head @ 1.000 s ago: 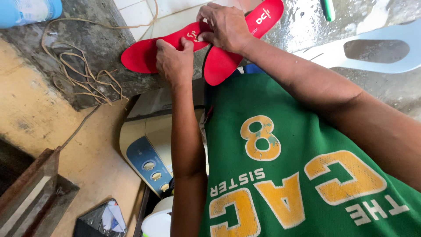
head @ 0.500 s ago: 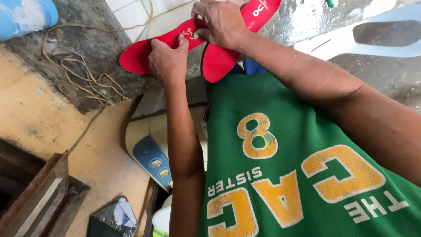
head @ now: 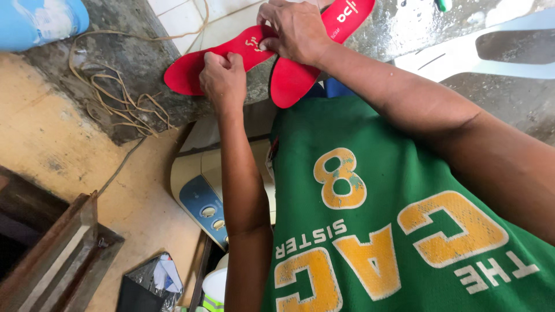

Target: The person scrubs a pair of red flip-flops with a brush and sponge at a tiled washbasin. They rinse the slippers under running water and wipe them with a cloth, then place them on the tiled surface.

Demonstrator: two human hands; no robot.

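On concrete ledge (head: 144, 34): both hands' fingers clamped on crossed red insoles (head: 231, 58); left hand (head: 222, 78), right hand (head: 295, 29).

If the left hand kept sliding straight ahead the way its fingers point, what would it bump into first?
Probably the red insole that the left hand already grips. Its fingers point up the picture, so past that it would cross the grey concrete ledge toward the white tiles, though depth is hard to judge.

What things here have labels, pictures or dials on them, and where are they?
Red insoles: on the ledge at top, under both hands, small white marks printed on them.
Machine panel: lower middle, blue patch with round knobs on a cream casing.
Blue bottle: top left corner, pale blue with a whitish label.
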